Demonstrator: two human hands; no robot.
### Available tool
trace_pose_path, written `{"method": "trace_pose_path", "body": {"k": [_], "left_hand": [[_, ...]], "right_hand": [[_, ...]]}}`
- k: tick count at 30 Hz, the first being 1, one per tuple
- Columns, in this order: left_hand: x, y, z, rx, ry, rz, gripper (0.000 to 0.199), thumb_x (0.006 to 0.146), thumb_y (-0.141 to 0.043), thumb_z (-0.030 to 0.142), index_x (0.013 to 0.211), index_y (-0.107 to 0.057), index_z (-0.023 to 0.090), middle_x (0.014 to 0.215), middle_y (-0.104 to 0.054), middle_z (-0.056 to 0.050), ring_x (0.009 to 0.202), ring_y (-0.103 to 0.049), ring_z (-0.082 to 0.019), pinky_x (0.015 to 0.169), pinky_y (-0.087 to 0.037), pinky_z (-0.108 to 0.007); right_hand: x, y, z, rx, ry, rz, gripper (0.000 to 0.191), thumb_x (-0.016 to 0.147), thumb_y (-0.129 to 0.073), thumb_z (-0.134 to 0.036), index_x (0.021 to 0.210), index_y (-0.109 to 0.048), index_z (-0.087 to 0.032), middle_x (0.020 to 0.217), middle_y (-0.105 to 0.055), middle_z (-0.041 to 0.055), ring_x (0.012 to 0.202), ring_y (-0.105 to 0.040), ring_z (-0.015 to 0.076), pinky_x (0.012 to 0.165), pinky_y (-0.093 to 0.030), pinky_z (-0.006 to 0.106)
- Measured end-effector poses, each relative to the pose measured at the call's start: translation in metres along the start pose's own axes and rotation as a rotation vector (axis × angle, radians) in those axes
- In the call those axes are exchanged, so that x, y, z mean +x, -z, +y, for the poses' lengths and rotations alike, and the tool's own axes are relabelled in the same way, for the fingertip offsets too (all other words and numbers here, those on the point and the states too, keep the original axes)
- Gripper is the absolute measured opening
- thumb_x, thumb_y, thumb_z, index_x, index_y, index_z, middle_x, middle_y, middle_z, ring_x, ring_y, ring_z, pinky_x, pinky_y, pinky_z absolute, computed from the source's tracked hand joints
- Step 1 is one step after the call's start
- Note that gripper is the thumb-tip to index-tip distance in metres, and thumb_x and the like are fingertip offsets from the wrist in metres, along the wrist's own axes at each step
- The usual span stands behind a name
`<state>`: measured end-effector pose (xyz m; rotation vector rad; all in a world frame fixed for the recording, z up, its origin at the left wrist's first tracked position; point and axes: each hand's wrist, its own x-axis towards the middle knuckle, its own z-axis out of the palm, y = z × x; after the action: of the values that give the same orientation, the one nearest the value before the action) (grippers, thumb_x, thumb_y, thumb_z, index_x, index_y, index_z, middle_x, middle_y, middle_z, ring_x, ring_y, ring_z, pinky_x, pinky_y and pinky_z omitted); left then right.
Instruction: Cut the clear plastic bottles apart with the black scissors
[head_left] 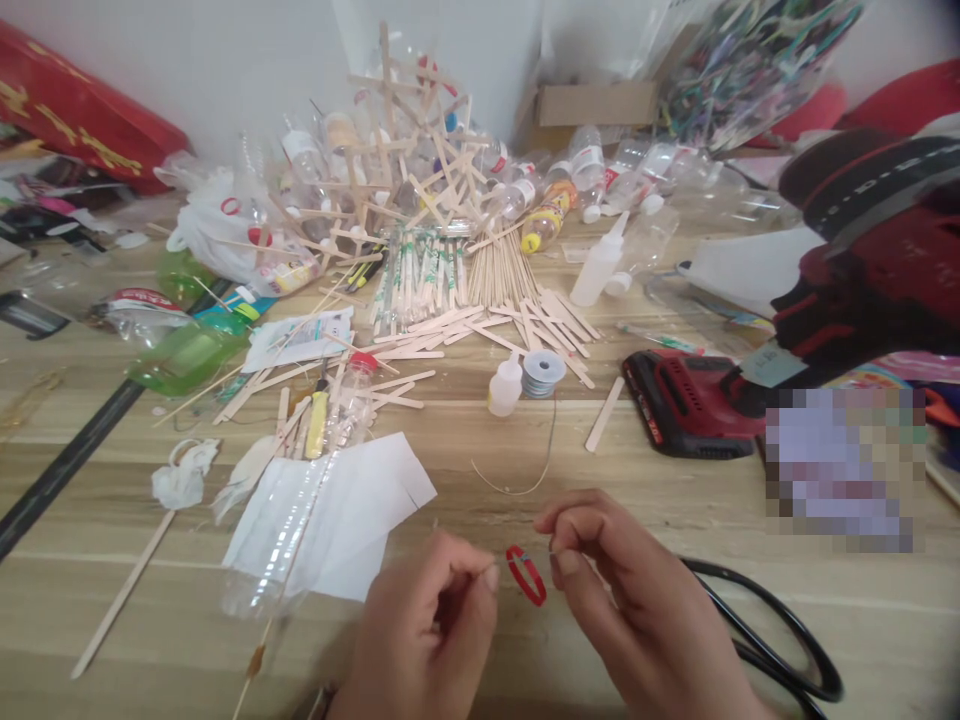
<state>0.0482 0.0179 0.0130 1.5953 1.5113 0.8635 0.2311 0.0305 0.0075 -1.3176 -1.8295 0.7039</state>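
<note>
A small red plastic ring [526,576], like the band from a bottle cap, hangs in the gap between my two hands. My left hand [431,625] is closed in a pinch just left of the ring, its thumb against its index finger. On the ring's other side my right hand [630,590] also pinches, with a tiny dark bit at its fingertips. Whatever thin thing the fingers grip is too fine to make out. Beyond the hands, a spool of grey wire [544,374] stands beside a small white glue bottle [505,385], its loose end [517,492] curling towards me.
A red and black cordless drill [690,405] stands at right, near a black cable [795,625]. At left lie a cut clear bottle [277,540], white paper [375,490] and a green bottle [187,345]. Wooden sticks [431,335] and plastic bottles [589,165] crowd the back.
</note>
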Motion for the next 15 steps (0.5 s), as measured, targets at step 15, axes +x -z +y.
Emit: {"method": "trace_pose_path", "body": {"k": [15], "left_hand": [[0.0094,0.0051,0.0031,-0.103,0.184,-0.113,0.021,0.080,-0.060,0.035,0.073,-0.075,0.023,0.050,-0.024,0.008,0.048,-0.024,-0.011,0.049,-0.023,-0.025]], "right_hand": [[-0.0020,-0.0066,0.0005,0.159,0.023,-0.084,0.018,0.098,-0.043,-0.009,0.090,-0.049,-0.025,0.088,-0.061,-0.0011,0.083,-0.063,0.0120,0.070,-0.050,0.020]]}}
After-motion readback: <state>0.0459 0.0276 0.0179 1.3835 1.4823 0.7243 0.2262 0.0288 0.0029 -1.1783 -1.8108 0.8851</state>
